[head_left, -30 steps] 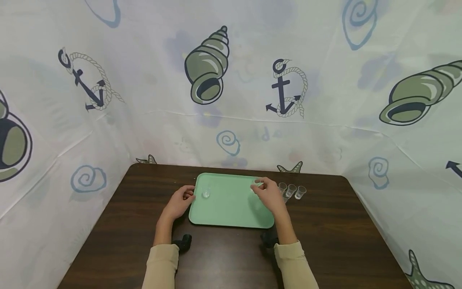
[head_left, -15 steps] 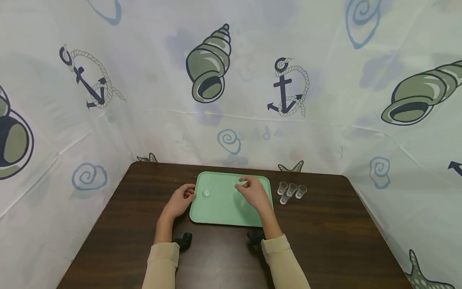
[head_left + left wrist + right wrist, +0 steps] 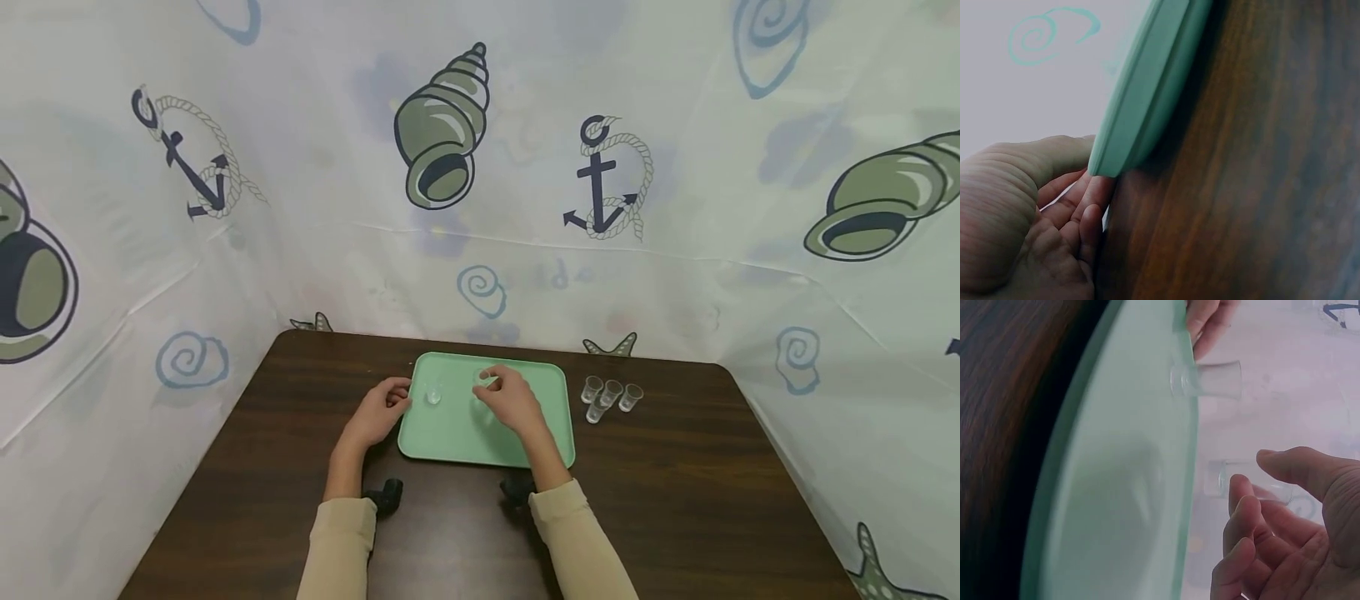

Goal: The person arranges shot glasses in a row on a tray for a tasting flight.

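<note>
A small clear cup is pinched between the thumb and fingers of my right hand, above the middle of the light green tray. In the right wrist view it appears held off the tray's surface. Another clear cup stands upright on the tray's left part. At the tray's left edge, my left hand holds the rim. The left wrist view shows the thumb on the rim's inner side and the fingers curled at its outside.
Several clear cups stand in a cluster on the dark wooden table, just right of the tray. Fabric printed with shells and anchors hangs behind and beside the table.
My right hand has moved left with its cup, from the tray's far right corner toward the middle. The cups beside the tray have come into fuller view. My left hand stays at the rim.
</note>
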Demonstrator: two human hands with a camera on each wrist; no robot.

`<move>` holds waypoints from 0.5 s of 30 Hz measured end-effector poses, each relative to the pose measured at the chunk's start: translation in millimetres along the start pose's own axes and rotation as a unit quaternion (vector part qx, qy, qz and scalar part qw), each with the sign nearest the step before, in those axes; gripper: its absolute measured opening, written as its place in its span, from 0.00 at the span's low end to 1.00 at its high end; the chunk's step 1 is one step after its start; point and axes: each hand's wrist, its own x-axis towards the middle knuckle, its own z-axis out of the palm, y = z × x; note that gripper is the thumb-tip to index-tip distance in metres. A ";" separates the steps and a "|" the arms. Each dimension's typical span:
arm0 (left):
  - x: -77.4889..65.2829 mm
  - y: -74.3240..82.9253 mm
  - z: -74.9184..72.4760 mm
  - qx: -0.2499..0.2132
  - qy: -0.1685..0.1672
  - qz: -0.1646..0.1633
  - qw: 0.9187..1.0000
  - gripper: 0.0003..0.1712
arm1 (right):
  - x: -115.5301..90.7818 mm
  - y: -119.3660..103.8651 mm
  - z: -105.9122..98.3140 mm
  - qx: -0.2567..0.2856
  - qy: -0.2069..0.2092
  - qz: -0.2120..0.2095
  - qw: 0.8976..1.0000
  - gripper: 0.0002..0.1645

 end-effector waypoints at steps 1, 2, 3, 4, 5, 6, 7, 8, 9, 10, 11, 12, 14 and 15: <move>0.2 0.0 0.4 -0.001 0.000 0.001 1.000 0.25 | 1.0 -0.1 1.7 0.000 -0.001 0.001 1.000 0.22; 0.4 -0.4 0.7 -0.001 -0.001 0.003 1.000 0.25 | 1.4 -0.6 3.5 -0.001 -0.003 0.002 1.000 0.22; 0.8 -1.1 1.3 -0.001 0.000 0.002 1.000 0.25 | 1.7 -0.5 5.4 0.000 -0.004 0.004 1.000 0.21; 1.1 -1.7 1.8 -0.003 0.000 0.000 1.000 0.25 | 1.8 -0.5 7.0 0.001 -0.007 0.004 1.000 0.22; 1.0 -1.7 2.1 -0.002 0.001 -0.002 1.000 0.25 | 1.9 -0.2 8.9 0.003 -0.010 0.005 1.000 0.21; 1.0 -1.8 2.2 -0.003 0.000 -0.004 1.000 0.25 | 1.9 -0.1 10.6 0.005 -0.013 0.005 1.000 0.21; 0.9 -2.2 2.1 -0.002 0.000 -0.005 1.000 0.25 | 2.2 0.4 12.3 0.007 -0.016 0.005 1.000 0.21; 0.9 -2.5 1.9 -0.003 0.000 -0.007 1.000 0.25 | 2.5 0.8 14.0 0.010 -0.019 0.004 1.000 0.21; 1.0 -2.4 1.7 -0.004 0.001 -0.010 1.000 0.25 | 2.9 1.2 15.7 0.012 -0.023 0.004 1.000 0.21; 0.9 -2.3 1.2 -0.005 0.000 -0.011 1.000 0.25 | 3.1 1.3 17.1 0.014 -0.025 0.003 1.000 0.21; 1.0 -2.1 0.7 -0.004 0.000 -0.009 1.000 0.25 | 3.8 1.4 18.6 0.016 -0.027 0.003 1.000 0.21; 1.3 -2.1 0.4 -0.005 0.000 -0.009 1.000 0.25 | 4.7 1.8 20.0 0.017 -0.029 0.003 0.999 0.21; 1.7 -1.2 -0.7 -0.008 -0.001 -0.007 1.000 0.25 | 6.1 1.5 22.8 0.020 -0.033 0.005 0.999 0.21; 1.8 -0.9 -1.3 -0.008 -0.003 -0.005 1.000 0.25 | 6.4 0.7 24.0 0.021 -0.033 0.007 0.999 0.21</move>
